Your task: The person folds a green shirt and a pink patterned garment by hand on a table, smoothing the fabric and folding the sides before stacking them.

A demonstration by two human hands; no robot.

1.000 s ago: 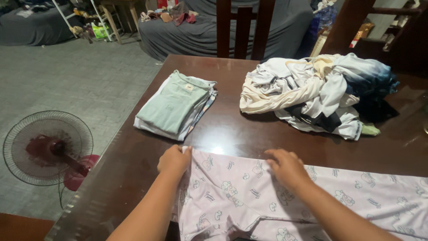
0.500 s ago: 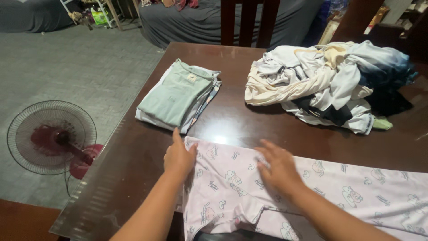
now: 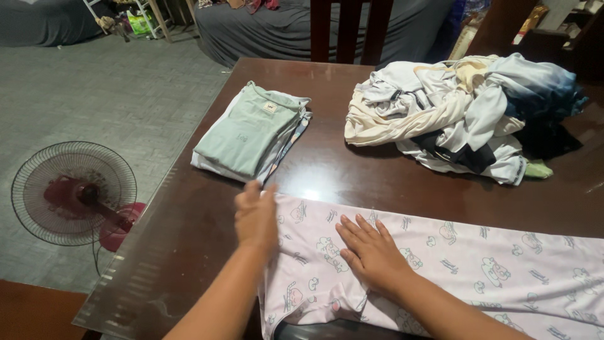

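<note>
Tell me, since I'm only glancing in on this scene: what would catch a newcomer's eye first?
Probably the pale pink printed garment spread along the near edge of the dark table, with the left hand at its left end and the right hand flat on it. Behind lie a neat folded stack on the left and a jumbled clothes heap on the right.

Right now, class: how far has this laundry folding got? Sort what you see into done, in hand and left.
Done: a folded stack sits squared on the table. In hand: both hands, left hand and right hand, press flat on the pink printed garment. Left: an unfolded heap of clothes.
</note>
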